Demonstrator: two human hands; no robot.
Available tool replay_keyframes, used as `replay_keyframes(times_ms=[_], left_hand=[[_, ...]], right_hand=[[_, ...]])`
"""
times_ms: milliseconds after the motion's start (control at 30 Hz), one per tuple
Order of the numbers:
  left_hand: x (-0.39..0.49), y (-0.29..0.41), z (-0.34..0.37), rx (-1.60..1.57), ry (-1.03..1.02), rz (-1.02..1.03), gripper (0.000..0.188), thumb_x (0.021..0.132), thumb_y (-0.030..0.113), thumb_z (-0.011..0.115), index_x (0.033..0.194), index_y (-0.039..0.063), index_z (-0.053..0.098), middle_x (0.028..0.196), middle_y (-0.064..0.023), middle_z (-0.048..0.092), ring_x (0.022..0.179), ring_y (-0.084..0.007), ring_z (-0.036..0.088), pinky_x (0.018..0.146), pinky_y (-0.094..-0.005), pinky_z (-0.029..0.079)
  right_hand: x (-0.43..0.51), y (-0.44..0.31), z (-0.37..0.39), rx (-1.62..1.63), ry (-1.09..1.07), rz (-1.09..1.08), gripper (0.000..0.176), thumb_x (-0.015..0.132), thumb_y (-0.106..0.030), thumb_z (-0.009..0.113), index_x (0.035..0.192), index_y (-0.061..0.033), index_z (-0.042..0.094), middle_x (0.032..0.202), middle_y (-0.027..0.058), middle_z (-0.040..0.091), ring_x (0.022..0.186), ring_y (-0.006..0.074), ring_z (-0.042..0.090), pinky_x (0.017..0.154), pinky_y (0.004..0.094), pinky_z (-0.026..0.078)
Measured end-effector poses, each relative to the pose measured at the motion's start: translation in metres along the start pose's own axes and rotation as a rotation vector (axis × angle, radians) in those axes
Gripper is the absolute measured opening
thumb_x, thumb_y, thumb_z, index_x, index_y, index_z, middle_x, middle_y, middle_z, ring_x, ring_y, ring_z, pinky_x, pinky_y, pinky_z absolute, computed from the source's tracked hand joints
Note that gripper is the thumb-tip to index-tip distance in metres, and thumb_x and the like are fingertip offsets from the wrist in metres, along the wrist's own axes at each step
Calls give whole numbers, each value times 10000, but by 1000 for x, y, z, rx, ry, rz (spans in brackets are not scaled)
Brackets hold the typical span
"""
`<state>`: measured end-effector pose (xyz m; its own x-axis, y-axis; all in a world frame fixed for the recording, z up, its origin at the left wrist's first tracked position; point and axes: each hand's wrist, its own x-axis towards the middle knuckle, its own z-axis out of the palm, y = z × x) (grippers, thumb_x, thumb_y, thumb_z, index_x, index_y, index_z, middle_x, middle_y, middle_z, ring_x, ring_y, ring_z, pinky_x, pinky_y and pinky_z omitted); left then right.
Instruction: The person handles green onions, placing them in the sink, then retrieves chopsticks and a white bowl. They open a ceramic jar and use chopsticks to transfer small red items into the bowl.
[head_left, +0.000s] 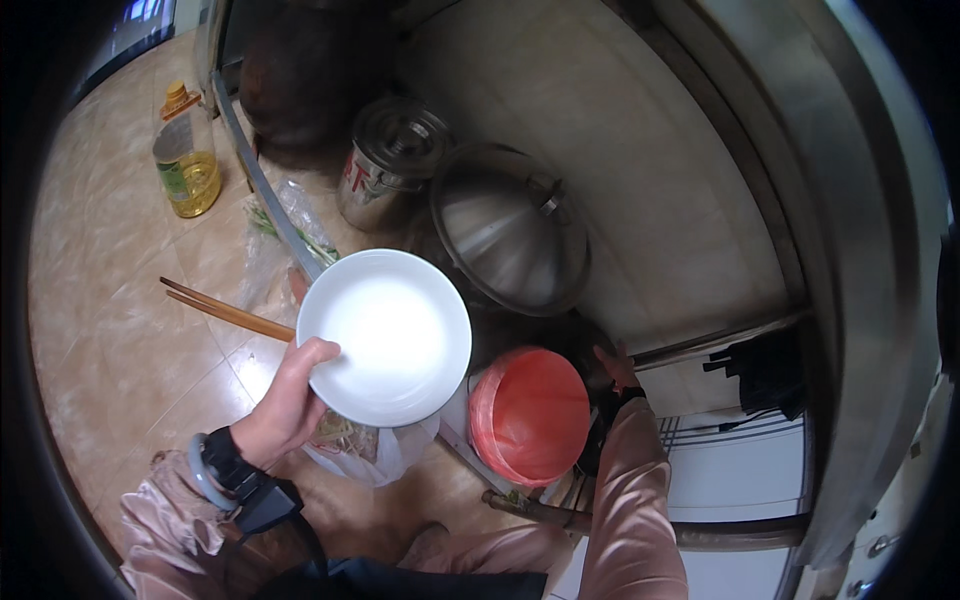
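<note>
A plain white bowl or deep plate (384, 337) is held by its left rim in my left hand (289, 397), the thumb lying over the edge. A pair of wooden chopsticks (229, 311) juts out to the left from behind that hand; whether the hand grips them cannot be told. My right hand (616, 367) reaches into a dark area beyond a bin lined with a red plastic bag (531, 416). Its fingers look spread, but shadow hides what they touch. Below the bowl lies a white plastic bag (375, 457) with food scraps or vegetables inside.
A bottle of yellow oil (187, 169) stands on the tiled floor (105, 262) at the left. Under the metal counter are a lidded steel pot (379, 180), a large metal lid (510, 232) and a big dark jar (300, 82). Metal rails (727, 534) cross beside my right arm.
</note>
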<state>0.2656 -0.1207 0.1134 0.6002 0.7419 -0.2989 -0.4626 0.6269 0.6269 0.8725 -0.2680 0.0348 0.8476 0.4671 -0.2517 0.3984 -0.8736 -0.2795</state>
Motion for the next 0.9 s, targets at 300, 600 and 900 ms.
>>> replay_keyframes(times_ms=[300,600,900], left_hand=[[-25,-5,5,174,146,-59,564,794,279,524,1253,-17,384,1124,-151,535,1022,-239,568,889,-363,479],[-14,-8,10,163,158,32,532,794,292,530,1226,2,419,1094,-119,549,994,-243,574,884,-377,478],[-31,7,8,110,149,143,581,777,275,546,1264,2,389,1150,-134,517,1049,-268,543,889,-383,470]], right_hand=[[-8,-5,20,-418,379,-70,826,772,-646,530,1319,-40,407,1313,203,441,1221,414,394,974,498,351],[-95,23,29,52,-201,-134,534,717,-409,665,1085,-27,608,981,143,638,854,227,598,645,327,459],[-92,21,12,508,-343,-495,516,672,-150,630,1167,-21,562,1022,70,625,876,174,592,766,296,477]])
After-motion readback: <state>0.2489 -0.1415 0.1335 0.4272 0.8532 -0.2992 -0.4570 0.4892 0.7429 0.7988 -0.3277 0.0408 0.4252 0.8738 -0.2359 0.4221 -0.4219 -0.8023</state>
